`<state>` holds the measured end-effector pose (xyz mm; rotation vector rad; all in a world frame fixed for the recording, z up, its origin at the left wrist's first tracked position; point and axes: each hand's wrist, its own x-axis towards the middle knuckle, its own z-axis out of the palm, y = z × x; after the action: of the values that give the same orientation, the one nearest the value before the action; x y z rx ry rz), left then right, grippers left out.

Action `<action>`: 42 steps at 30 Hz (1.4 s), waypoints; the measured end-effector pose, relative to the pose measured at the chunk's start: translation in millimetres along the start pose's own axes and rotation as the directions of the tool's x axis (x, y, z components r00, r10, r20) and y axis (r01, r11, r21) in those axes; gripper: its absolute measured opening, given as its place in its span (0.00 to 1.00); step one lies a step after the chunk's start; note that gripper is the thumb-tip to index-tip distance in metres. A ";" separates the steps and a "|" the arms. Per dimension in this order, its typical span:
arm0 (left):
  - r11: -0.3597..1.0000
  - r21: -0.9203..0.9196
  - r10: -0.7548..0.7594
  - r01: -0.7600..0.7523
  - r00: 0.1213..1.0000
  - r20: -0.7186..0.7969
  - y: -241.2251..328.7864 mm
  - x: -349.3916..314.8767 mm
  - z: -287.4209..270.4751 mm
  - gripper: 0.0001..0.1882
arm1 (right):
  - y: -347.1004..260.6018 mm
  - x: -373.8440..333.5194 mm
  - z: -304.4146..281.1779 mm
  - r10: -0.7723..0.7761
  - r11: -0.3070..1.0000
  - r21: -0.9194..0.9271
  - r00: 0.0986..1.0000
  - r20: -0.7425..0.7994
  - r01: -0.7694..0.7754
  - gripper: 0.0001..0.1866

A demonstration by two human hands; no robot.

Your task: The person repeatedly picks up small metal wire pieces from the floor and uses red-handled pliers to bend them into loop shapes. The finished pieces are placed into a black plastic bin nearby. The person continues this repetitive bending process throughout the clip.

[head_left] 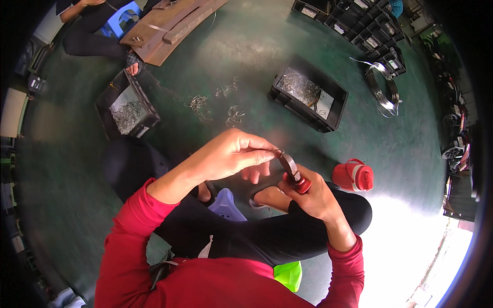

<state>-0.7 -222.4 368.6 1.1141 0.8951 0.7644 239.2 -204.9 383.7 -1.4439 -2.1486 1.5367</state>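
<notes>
Above my lap, my left hand (231,154) pinches a small bent piece of metal wire (280,152) between thumb and forefinger, its other fingers loosely curled. The wire's far end meets the jaws of a pair of pliers (290,168) with red handles. Wrapped round those handles, my right hand (317,197) holds the pliers with the jaws tilted up and left. Most of the wire is hidden by my fingertips and the jaws. Beyond my hands, several loose bent wires (197,104) lie in small heaps on the green floor.
Black crates with bent wires stand at left (152,120) and at far right (308,115). A wire coil (384,88) lies near stacked black crates (349,28). A red jug (349,176) stands by my right knee. Another person's leg (90,45) is beside a wooden bench (154,33).
</notes>
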 end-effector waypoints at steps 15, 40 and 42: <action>0.913 0.359 0.289 -0.193 0.927 -0.237 -23.2 -2.2 26.9 0.16 | 17.2 17.2 9.6 -0.087 0.985 -0.161 0.985 -0.151 0.062 0.13; 0.912 0.363 0.353 -0.190 0.813 -0.463 -39.7 -3.4 54.0 0.13 | 28.1 29.2 52.3 -0.076 0.980 -0.196 0.877 -0.475 -0.021 0.13; 0.925 0.335 0.325 -0.179 0.829 -0.455 -38.5 -3.3 52.9 0.14 | 27.4 30.1 53.2 -0.064 0.980 -0.194 0.868 -0.493 -0.037 0.13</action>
<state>47.8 -257.5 342.1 1.3262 1.3447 1.2178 209.1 -217.0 325.2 -1.6541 -2.0142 0.8254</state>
